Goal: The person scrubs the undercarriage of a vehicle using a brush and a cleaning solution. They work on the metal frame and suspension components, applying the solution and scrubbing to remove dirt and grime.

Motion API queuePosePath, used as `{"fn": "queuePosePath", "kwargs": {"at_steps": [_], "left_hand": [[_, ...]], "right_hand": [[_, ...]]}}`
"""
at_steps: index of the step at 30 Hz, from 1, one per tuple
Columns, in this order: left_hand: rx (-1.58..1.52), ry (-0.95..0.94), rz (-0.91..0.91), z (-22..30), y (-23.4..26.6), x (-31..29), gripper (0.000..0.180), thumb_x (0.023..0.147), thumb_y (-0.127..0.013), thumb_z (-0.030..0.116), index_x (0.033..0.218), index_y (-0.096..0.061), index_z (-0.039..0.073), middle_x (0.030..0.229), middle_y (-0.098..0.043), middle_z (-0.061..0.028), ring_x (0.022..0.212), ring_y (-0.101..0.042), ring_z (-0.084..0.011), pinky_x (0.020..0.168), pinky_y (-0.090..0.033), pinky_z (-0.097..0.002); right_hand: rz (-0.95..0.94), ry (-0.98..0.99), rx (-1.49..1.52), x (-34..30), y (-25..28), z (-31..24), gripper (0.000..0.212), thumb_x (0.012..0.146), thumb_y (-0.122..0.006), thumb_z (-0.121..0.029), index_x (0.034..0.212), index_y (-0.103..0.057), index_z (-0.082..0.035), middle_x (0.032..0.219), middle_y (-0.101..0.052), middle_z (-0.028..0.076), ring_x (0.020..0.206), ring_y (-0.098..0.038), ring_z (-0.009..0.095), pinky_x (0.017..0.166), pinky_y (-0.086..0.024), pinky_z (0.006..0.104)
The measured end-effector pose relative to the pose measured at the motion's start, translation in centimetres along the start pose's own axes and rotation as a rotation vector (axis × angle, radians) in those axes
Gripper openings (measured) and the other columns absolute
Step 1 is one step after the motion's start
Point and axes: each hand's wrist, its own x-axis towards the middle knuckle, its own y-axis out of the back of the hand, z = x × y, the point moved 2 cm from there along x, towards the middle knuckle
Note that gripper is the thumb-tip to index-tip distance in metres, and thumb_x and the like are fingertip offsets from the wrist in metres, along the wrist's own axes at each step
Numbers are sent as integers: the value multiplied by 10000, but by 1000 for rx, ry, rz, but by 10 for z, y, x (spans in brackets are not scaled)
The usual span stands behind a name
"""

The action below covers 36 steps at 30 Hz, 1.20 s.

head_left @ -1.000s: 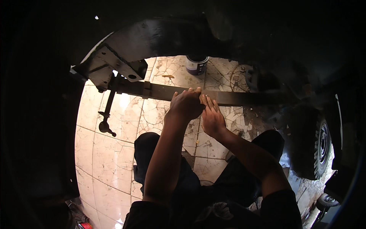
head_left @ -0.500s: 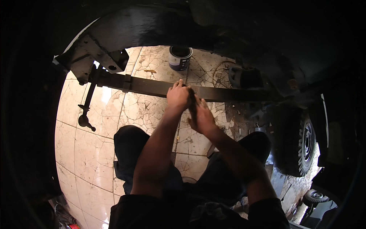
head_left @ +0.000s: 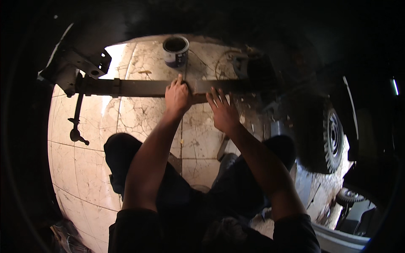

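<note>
A long dark leaf spring (head_left: 143, 88) crosses in front of me under a vehicle, with a clip band around it toward the left. My left hand (head_left: 177, 97) lies over the spring near its middle, fingers bent and pressed down, one fingertip reaching past the far edge. From beneath that hand a thin brown sheet (head_left: 199, 98) sticks out along the spring's near edge; its kind is unclear. My right hand (head_left: 223, 110) is just to the right, fingers stretched and spread, fingertips at the sheet's right end and the spring's near edge.
An open paint can (head_left: 175, 52) stands on the cracked tile floor (head_left: 88, 168) beyond the spring. At the left hang a metal bracket (head_left: 86, 62) and a rod with a ball joint (head_left: 76, 134). A treaded wheel (head_left: 333, 137) stands at the right. Dark bodywork arches overhead.
My hands, close together around the dark sheet before, are now apart. The left lies flatter over the spring, and the right has opened out its fingers. The whole view has shifted slightly.
</note>
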Motion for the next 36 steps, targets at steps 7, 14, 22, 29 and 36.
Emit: {"fn": "queuePosePath", "kwargs": {"at_steps": [7,14,22,29,36], "left_hand": [[114,-98,110,22,-43,-7,480,888,-729,308,1353,-664,205,1550,-512,-116,1446,-454,-312,1189,-321,-525],[-6,-287,187,-4,-38,11,207,916,-676,274,1066,-810,224,1188,-750,12,1295,-603,-230,1109,-415,-424],[-235,146,-148,15,2,21,203,856,-724,305,923,-815,136,874,-754,-168,844,-736,-397,745,-597,-465],[-608,201,-372,21,46,11,294,884,-711,340,1009,-781,84,983,-759,-169,893,-740,-353,774,-607,-437],[-1004,412,-256,0,43,5,246,943,-735,126,1110,-717,-53,975,-768,-157,831,-772,-234,632,-665,-350]], "right_hand": [[46,-99,-27,1,-2,-13,712,974,-517,-225,1635,-270,-128,1709,-203,103,1559,-230,305,1276,-98,566],[34,-129,22,8,-5,0,860,922,-602,-204,1638,-160,-24,1710,-166,164,1563,-222,335,1261,-194,552],[242,-79,402,14,36,-10,748,908,-623,-134,1562,-291,12,1584,-353,220,1468,-375,369,1250,-253,512],[336,-162,971,18,47,6,368,898,-720,-91,1220,-550,-43,1157,-661,188,1086,-679,355,934,-541,447],[416,-401,1171,22,29,12,393,901,-767,-166,1218,-568,-46,1085,-718,171,977,-734,335,816,-578,403]]}}
